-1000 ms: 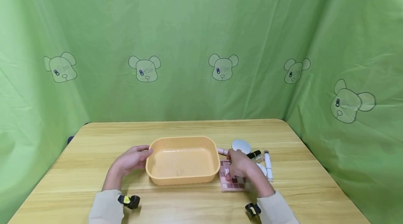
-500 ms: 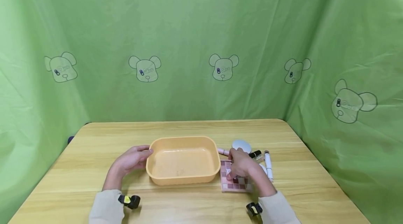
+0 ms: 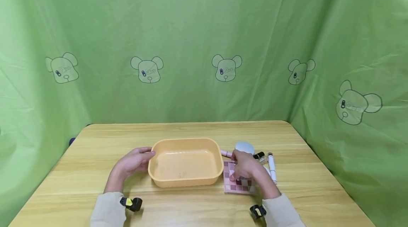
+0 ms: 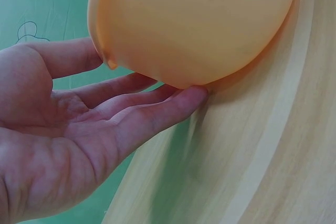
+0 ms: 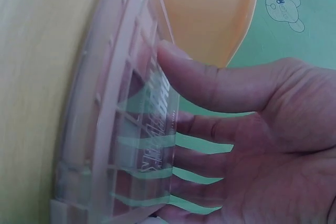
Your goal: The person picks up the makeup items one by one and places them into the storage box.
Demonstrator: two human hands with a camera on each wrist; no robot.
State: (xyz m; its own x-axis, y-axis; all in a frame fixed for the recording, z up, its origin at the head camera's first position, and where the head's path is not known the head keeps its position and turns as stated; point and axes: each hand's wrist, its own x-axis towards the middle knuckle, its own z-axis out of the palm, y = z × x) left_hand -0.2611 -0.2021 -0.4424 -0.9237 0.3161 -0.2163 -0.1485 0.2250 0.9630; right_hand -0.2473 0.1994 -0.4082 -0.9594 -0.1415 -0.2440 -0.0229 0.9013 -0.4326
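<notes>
The left hand rested against the left end of an orange bin on the table, its fingers loosely straight. The right hand held a makeup palette just right of the bin, thumb on the lid, fingers partly closed at the far edge. A pink tube lay just beyond.

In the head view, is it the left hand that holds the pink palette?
No, the left hand touches the end of the orange tub, while the right hand holds the pink palette.
</notes>
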